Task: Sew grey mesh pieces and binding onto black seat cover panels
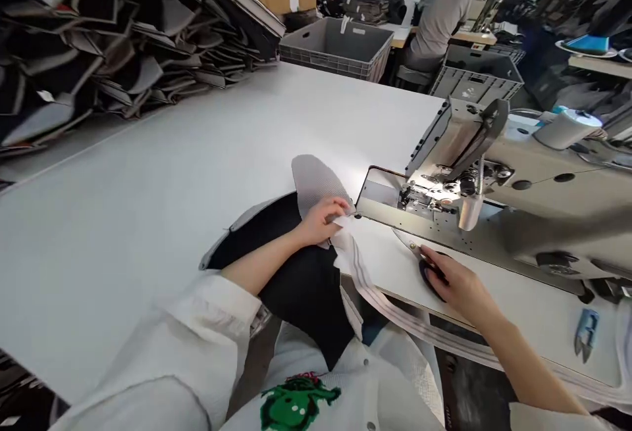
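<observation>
Nearest to me in the head view is the white shirt (368, 378) of the person whose eyes I borrow from far off, with a green picture (301, 401) on its front. Just past it I see the black cloth (306, 293), partly on the white worktop (237, 135) and partly hanging over the edge toward the lap. The left hand (320, 222) has its fingers curled tight on the cloth's edge, where a grey mesh flap (316, 181) and the end of a white tape (388, 309) meet; I can't tell which layers it pinches. I think the cloth is light and floppy, with nothing that would break, but the hanging part may tug the rest down. I would hold it flat near that edge. The mesh looks thin and a bit springy, so a soft pinch should do. The tape looks bendy and may twist; it runs along the worktop's front and under the right arm, so I would take it close to its end. The right hand (457, 286) is closed around the black handles of the scissors (430, 276), the blades pointing toward the left hand. Those look hard and sharp, so handles only. The sewing machine (548, 194) stands just beyond them.
</observation>
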{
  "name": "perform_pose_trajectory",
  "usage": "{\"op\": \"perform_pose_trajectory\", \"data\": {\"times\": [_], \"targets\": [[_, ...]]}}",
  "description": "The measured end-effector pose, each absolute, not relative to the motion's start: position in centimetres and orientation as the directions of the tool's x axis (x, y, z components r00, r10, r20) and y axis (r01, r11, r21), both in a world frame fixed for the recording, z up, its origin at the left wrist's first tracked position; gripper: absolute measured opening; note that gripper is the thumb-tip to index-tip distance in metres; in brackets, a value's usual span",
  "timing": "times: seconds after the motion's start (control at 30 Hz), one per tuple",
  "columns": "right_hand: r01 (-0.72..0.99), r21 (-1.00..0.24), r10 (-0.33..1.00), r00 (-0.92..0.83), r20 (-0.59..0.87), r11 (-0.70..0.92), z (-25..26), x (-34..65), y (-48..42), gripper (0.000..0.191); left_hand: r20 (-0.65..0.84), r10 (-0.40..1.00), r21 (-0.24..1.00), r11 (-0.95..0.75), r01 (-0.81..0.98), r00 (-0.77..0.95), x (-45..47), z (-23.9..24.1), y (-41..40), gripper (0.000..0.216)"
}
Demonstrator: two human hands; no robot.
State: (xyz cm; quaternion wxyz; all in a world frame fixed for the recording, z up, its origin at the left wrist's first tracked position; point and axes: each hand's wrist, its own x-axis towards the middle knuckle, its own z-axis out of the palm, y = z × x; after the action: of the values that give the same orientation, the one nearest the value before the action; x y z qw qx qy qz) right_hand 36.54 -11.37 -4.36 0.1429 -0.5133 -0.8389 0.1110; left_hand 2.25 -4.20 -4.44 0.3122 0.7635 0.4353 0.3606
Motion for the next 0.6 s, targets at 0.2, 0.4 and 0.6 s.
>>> {"op": "perform_pose_trajectory", "data": {"times": [0.2, 0.4, 0.6], "targets": [[0.783, -0.358, 0.832, -0.554, -0.029, 0.509, -3.6, 31.6, -8.4, 0.037, 0.157, 0.962, 0.985, -0.170, 0.040, 0.225, 1.6, -4.9, -4.0, 0.034], [0.669, -0.447, 0.721, -0.689, -0.072, 0.594, -2.9, 26.4, -6.5, 0.038, 0.200, 0.907, 0.976, -0.216, 0.002, 0.372, 1.1, -3.8, -3.9, 0.030], [0.617, -0.282, 0.623, -0.778, -0.077, 0.735, -2.6, 24.1, -5.9, 0.016, 0.130, 0.844, 0.935, -0.279, 0.220, 0.521, 1.6, -2.7, -4.1, 0.015]]}}
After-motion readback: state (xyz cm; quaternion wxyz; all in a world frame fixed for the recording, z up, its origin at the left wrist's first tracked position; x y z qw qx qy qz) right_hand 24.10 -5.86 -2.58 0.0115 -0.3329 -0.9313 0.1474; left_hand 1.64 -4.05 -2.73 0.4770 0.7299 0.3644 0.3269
